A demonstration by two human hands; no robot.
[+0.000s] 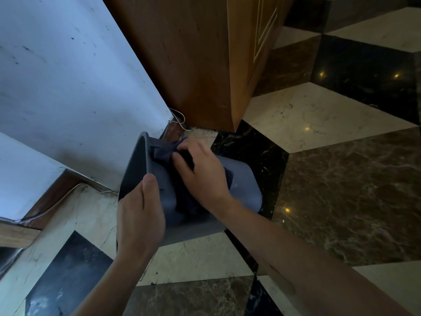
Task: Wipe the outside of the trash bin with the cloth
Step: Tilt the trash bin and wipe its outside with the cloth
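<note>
A grey plastic trash bin [241,179] is tipped on its side just above the floor, its open mouth facing left toward the wall. My left hand [141,215] grips the bin's rim at the near side, thumb over the edge. My right hand [200,169] presses a dark cloth [166,151] flat against the bin's upper outer wall near the rim. Part of the cloth hangs down under my palm. The bin's inside is mostly hidden.
A white wall [68,87] with a brown skirting board runs along the left. A wooden cabinet [193,60] stands right behind the bin. A thin white cable [180,117] lies at the wall's foot. Patterned marble floor [341,179] spreads to the right and front.
</note>
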